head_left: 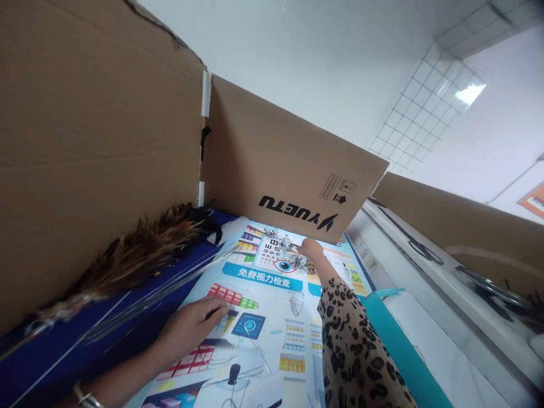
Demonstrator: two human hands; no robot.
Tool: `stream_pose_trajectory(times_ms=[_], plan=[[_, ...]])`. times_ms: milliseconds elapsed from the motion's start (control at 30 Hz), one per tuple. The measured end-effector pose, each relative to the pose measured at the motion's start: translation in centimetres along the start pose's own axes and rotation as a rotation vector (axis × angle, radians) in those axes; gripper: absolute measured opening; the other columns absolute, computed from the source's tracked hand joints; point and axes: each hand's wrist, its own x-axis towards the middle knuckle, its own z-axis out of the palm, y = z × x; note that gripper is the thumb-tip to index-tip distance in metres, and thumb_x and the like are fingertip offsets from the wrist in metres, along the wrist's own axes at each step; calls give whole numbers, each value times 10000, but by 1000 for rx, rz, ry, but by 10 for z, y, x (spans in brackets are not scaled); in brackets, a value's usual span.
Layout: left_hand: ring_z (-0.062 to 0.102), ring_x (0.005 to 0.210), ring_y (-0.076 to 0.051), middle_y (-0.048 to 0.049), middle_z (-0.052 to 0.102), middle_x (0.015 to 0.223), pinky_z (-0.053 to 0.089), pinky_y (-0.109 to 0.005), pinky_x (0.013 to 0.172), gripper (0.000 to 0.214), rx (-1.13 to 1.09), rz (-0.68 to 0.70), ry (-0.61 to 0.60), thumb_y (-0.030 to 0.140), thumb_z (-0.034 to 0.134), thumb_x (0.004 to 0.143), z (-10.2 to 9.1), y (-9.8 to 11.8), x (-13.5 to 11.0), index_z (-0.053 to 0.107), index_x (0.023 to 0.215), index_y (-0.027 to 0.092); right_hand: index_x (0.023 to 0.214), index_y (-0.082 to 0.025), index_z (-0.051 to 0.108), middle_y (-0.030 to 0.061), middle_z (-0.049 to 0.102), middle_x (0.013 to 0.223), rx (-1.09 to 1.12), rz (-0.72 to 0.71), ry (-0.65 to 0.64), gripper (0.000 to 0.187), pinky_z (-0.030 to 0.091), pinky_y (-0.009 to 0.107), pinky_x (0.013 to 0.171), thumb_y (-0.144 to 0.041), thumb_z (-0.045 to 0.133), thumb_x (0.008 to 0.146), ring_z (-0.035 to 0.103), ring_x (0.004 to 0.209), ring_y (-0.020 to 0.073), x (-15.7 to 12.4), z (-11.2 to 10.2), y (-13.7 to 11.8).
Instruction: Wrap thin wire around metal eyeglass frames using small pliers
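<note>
My left hand [193, 327] lies on a printed poster [272, 334] with an eye chart, its fingers curled around something thin that I cannot make out. My right hand [311, 249], at the end of a leopard-print sleeve [352, 351], reaches far across the poster to a heap of small shiny metal pieces [285, 252]. Its fingers are bent onto the heap and mostly hidden.
A feather duster [127, 260] lies on the blue surface [63, 351] at the left against a tall cardboard wall [93, 141]. A cardboard panel marked YUETU [289, 175] leans over the poster's far end. A white ledge [425, 266] and more cardboard run along the right.
</note>
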Motion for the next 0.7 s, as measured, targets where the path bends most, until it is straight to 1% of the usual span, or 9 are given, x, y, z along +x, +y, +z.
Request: stream_pose_trajectory(times_ms=[233, 300, 367, 433, 500, 567, 633, 667, 700], plan=[[561, 649, -166, 14, 622, 668, 409, -222, 611, 292, -48, 5, 7, 426, 448, 780, -2, 4, -1, 632, 693, 216, 1099, -157, 524, 70, 544, 1104, 137, -70, 111, 273, 476, 375, 797, -318, 487, 882, 559, 933, 175, -22, -10, 5], [558, 649, -168, 16, 617, 656, 409, -222, 606, 293, -82, 9, 18, 438, 458, 771, -2, 4, -1, 628, 684, 217, 1036, -152, 556, 63, 579, 1022, 203, -105, 151, 270, 464, 355, 777, -357, 483, 876, 565, 893, 171, -33, -15, 7], [556, 656, -174, 12, 615, 651, 410, -226, 604, 299, -134, 10, 33, 456, 475, 758, -1, 3, 0, 625, 673, 213, 935, -171, 605, 57, 621, 875, 281, -154, 195, 279, 433, 299, 727, -407, 479, 856, 568, 844, 183, -48, -20, 7], [554, 683, -184, 1, 620, 680, 413, -235, 614, 301, -212, 15, 57, 471, 502, 742, 0, 3, 1, 628, 683, 205, 897, -184, 618, 27, 623, 763, 368, -222, 224, 296, 405, 255, 653, -434, 468, 840, 568, 756, 169, -67, -25, 6], [545, 684, -185, -10, 614, 697, 408, -241, 601, 305, -313, -7, 78, 478, 527, 738, 0, 5, 1, 634, 737, 193, 873, -195, 622, -1, 612, 708, 460, -301, 233, 306, 379, 221, 584, -441, 444, 838, 551, 674, 142, -92, -27, 2], [521, 627, -169, -9, 586, 661, 385, -235, 543, 325, -451, -65, 69, 478, 532, 755, -1, 11, -1, 631, 828, 178, 865, -199, 624, -18, 606, 695, 543, -384, 220, 296, 366, 200, 547, -432, 444, 832, 534, 635, 123, -122, -27, -2], [505, 604, -151, -15, 583, 675, 365, -222, 505, 342, -655, -117, 37, 468, 517, 787, -4, 20, -6, 609, 930, 171, 851, -202, 627, -22, 610, 722, 603, -456, 194, 268, 374, 194, 555, -422, 478, 813, 534, 645, 117, -153, -26, -6], [517, 646, -152, -33, 604, 751, 379, -221, 521, 338, -779, -119, 33, 455, 510, 802, -6, 25, -9, 592, 974, 177, 830, -202, 629, -23, 612, 725, 624, -484, 177, 249, 382, 194, 570, -411, 495, 806, 537, 655, 117, -169, -25, -7], [537, 733, -162, -59, 617, 897, 406, -228, 557, 331, -911, -123, 30, 444, 497, 818, -7, 31, -12, 568, 1023, 194, 821, -205, 630, -23, 616, 742, 651, -515, 161, 227, 392, 197, 594, -398, 513, 798, 544, 676, 119, -183, -23, -8]])
